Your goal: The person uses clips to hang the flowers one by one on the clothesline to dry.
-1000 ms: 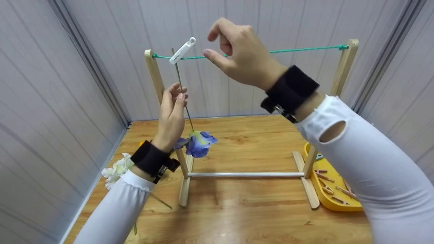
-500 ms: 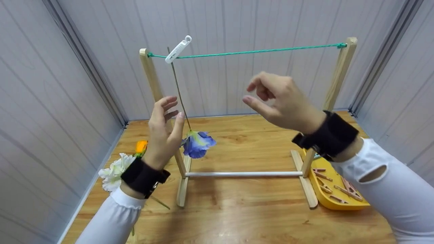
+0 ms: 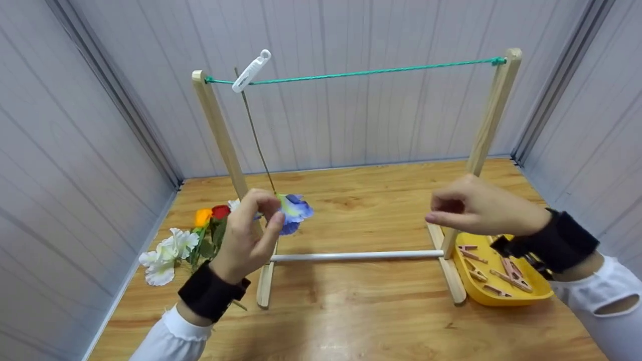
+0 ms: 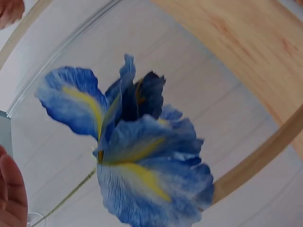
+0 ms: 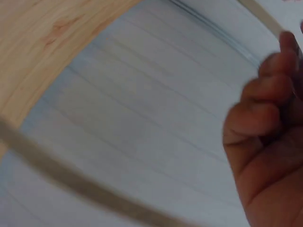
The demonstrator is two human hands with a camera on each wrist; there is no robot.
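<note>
A blue flower (image 3: 297, 209) (image 4: 142, 156) hangs head down on its thin stem (image 3: 256, 135), which a white clothespin (image 3: 251, 70) clips to the green string (image 3: 371, 73) of a wooden rack (image 3: 220, 135). My left hand (image 3: 268, 210) hovers just in front of the bloom with fingers loosely curled and holds nothing. The left wrist view shows the bloom hanging free, with only a fingertip (image 4: 12, 189) at the edge. My right hand (image 3: 434, 210) floats by the rack's right post (image 3: 484, 125), fingers (image 5: 265, 118) loosely curled and empty.
A yellow tray (image 3: 534, 295) with several wooden clothespins (image 3: 506, 275) lies at the right, under my right wrist. White, orange and red flowers (image 3: 185, 240) lie on the wooden table left of the rack. A white rod (image 3: 356, 256) joins the rack's feet. Grey walls enclose the table.
My left hand let go of the stem and dropped to the bloom's height. My right hand came down from the string, moving right toward the yellow tray. The flower stays clipped.
</note>
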